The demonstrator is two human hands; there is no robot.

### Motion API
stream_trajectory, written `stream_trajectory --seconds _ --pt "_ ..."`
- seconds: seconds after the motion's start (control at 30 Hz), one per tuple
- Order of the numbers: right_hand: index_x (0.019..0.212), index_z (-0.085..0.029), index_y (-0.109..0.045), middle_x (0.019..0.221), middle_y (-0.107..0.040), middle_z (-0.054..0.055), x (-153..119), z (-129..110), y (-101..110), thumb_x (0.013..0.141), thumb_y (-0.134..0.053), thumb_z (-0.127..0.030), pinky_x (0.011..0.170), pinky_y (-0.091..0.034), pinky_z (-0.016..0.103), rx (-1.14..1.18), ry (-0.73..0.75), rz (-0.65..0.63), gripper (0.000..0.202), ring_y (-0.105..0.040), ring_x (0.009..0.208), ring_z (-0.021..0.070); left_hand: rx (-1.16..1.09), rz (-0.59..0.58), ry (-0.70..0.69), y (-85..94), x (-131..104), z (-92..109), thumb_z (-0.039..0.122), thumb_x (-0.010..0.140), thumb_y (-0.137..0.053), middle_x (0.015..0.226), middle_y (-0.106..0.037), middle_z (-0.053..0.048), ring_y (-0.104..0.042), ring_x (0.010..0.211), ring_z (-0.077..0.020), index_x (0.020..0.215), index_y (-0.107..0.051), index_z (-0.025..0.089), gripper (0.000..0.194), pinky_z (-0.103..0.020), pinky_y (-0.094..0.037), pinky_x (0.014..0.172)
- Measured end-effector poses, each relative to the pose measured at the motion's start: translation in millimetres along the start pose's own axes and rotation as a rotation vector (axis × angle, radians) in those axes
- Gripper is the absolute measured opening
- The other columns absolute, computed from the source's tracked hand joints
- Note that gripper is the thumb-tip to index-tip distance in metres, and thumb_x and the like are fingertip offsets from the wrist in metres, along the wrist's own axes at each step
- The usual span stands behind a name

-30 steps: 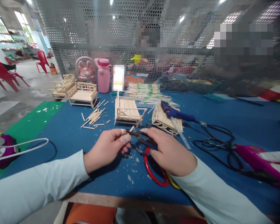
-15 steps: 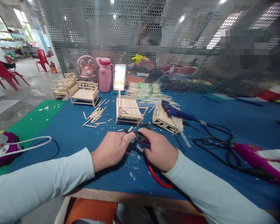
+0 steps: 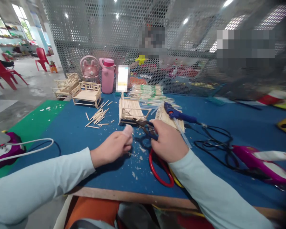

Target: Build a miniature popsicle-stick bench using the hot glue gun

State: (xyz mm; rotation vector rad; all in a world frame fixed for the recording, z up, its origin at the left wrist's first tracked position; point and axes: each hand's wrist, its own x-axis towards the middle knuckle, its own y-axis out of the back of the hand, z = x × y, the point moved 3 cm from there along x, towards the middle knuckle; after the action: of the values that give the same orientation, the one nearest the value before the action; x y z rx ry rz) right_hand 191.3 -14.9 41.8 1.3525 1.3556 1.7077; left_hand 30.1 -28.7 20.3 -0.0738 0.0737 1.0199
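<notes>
My right hand grips a pair of dark cutting pliers, whose jaws point left. My left hand is closed just left of the tool, its thumb wrapped in pale tape or a bandage. Whatever its curled fingers hold, if anything, is hidden. Under my right wrist a tool with red and yellow handles is partly covered. Behind the jaws stands a miniature bed-like frame of wooden sticks. A loose pile of short sticks lies beyond my left hand.
A blue glue gun rests on another stick model, its black cable coiled to the right. Purple devices flank the blue table. Further stick models, a pink bottle and bundled sticks stand before the perforated screen.
My hands have come apart: the left has drawn slightly left and the right has lifted the pliers forward and to the right. The red and yellow handles now show more.
</notes>
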Motion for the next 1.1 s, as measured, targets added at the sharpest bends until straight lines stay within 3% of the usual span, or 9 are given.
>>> stream_trajectory --seconds 0.13,0.23,0.3,0.4,0.57,0.77,0.93,1.03,1.1 --pt "0.115 -0.01 -0.056 0.102 -0.064 0.016 -1.9 -0.3 -3.2 0.065 -0.048 -0.011 0.083 -0.042 0.04 -0.031 -0.005 -0.163 0.051 -0.058 0.097 0.0302 -0.273 -0.05 0.122 11.7 2.2 0.4 0.052 0.086 -0.028 0.049 -0.029 0.006 -0.023 0.038 -0.0066 0.058 -0.03 0.021 0.042 -0.019 -0.017 0.037" --pt "0.125 -0.01 -0.052 0.107 -0.062 0.017 -4.8 -3.0 -5.9 0.066 -0.048 -0.011 0.087 -0.039 0.044 -0.066 -0.012 -0.235 0.059 -0.056 0.102 0.0324 -0.335 0.117 0.064 20.8 4.0 0.2 0.028 0.081 -0.032 0.05 -0.032 0.005 -0.027 0.038 -0.0064 0.059 -0.034 0.019 0.024 -0.017 -0.021 0.037" --pt "0.13 -0.01 -0.048 0.111 -0.06 0.017 -6.2 -3.1 -6.2 0.065 -0.049 -0.011 0.092 -0.037 0.047 -0.059 -0.013 -0.248 0.065 -0.054 0.107 0.0331 -0.333 0.249 0.023 25.2 4.8 -1.0 0.024 0.079 -0.036 0.051 -0.034 0.005 -0.028 0.038 -0.0059 0.061 -0.038 0.018 0.019 -0.016 -0.021 0.037" --pt "0.132 -0.008 -0.046 0.115 -0.058 0.018 -7.6 -0.2 -6.0 0.065 -0.049 -0.012 0.099 -0.034 0.049 -0.02 -0.008 -0.26 0.067 -0.05 0.114 0.0334 -0.28 0.328 -0.021 27.4 6.3 -2.1 0.031 0.083 -0.043 0.051 -0.036 0.007 -0.029 0.038 -0.0047 0.067 -0.047 0.017 0.022 -0.015 -0.021 0.036" --pt "0.125 -0.009 -0.051 0.115 -0.059 0.018 -6.7 3.8 -3.6 0.064 -0.051 -0.013 0.099 -0.034 0.053 0.094 -0.003 -0.213 0.061 -0.051 0.113 0.0347 -0.167 0.25 -0.027 23.7 8.3 -3.3 0.053 0.082 -0.052 0.047 -0.038 0.008 -0.03 0.035 -0.004 0.074 -0.055 0.016 0.038 -0.016 -0.022 0.035" --pt "0.089 -0.019 -0.055 0.078 -0.06 0.002 -0.7 -3.3 15.6 0.078 -0.053 -0.026 0.07 -0.048 0.032 0.728 -0.117 0.16 0.014 -0.057 0.07 0.0162 0.031 0.002 -0.016 10.2 2.4 -3.9 0.074 0.074 -0.046 0.039 -0.04 0.006 -0.032 0.033 -0.0053 0.057 -0.047 0.017 0.059 -0.02 -0.023 0.037" --pt "0.081 -0.02 -0.056 0.069 -0.056 -0.002 -0.7 -19.9 13.2 0.076 -0.059 -0.027 0.06 -0.046 0.028 1.119 -0.071 -0.046 0.009 -0.052 0.06 0.012 0.113 -0.129 -0.08 3.3 -1.9 -1.1 0.075 0.077 -0.039 0.039 -0.038 0.005 -0.032 0.035 -0.0053 0.047 -0.041 0.018 0.064 -0.022 -0.027 0.041" --pt "0.077 -0.019 -0.055 0.064 -0.054 -0.003 -1.6 -24.8 8.7 0.073 -0.061 -0.024 0.057 -0.046 0.027 1.244 -0.08 -0.13 0.009 -0.052 0.056 0.0111 0.018 -0.072 -0.093 4.5 0.0 -2.9 0.073 0.078 -0.042 0.04 -0.04 0.004 -0.034 0.037 -0.0056 0.051 -0.044 0.017 0.062 -0.02 -0.029 0.041" --pt "0.075 -0.02 -0.055 0.062 -0.054 -0.004 -1.5 -26.2 7.6 0.072 -0.062 -0.022 0.058 -0.047 0.027 1.315 -0.1 -0.095 0.008 -0.053 0.055 0.0108 -0.176 -0.023 -0.091 4.9 1.2 -5.5 0.073 0.077 -0.043 0.049 -0.046 0.003 -0.039 0.04 -0.007 0.064 -0.053 0.016 0.059 -0.02 -0.03 0.039"
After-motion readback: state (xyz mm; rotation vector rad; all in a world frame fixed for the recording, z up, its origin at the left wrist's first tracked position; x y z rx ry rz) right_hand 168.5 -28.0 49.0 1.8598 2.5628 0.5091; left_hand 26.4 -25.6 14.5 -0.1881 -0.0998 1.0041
